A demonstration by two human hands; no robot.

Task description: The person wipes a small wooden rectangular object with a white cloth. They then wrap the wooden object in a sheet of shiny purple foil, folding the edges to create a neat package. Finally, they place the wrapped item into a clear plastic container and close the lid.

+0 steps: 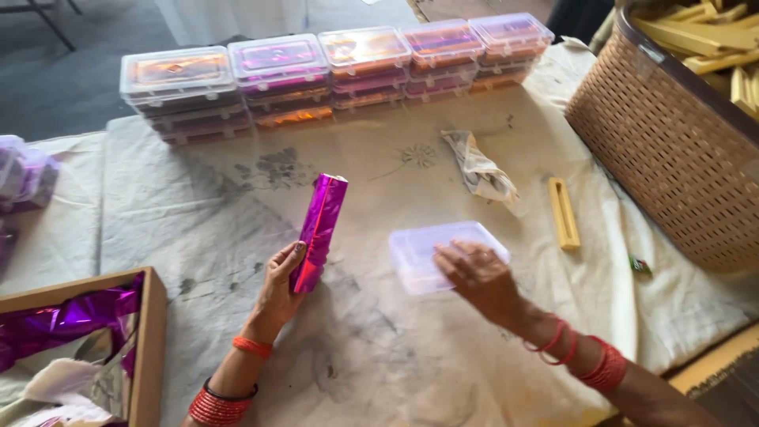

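Landmark = clear box (443, 251), lying flat on the stained cloth (198, 205) near mid-table. Far left of the box, at the frame edge: a pile of purple wraps (24, 175), blurred, can't tell what's inside. Lower left of the box: wooden tray (150, 340) with crumpled purple foil (63, 320) and some white paper in it. Just left of the box: left hand (278, 289), fingers curled around the lower end of a purple packet (319, 231); packet is a long foil-wrapped stick shape, tilted a bit right, top end free, bottom end in the grip, well clear of the box. Red bangles on that wrist. Behind the box, along the far table edge: row of stacked boxes (332, 75), five stacks side by side, clear lids, purple and orange foil showing through. On the box itself: right hand (478, 277), palm down, fingers spread flat and narrow-gapped over the lid's near right corner, touching it, not gripping anything. Red bangles on that wrist too. Behind and slightly right of the box: crumpled rag (480, 168). Right of the box: yellow stick (563, 212), flat on the cloth, lying near-to-far, apart from the hand. Further right, low: a small green-red bit (640, 266), too small to identify. Far right of the box: brown basket (672, 150), woven plastic, holding more yellow sticks (704, 35) piled inside.
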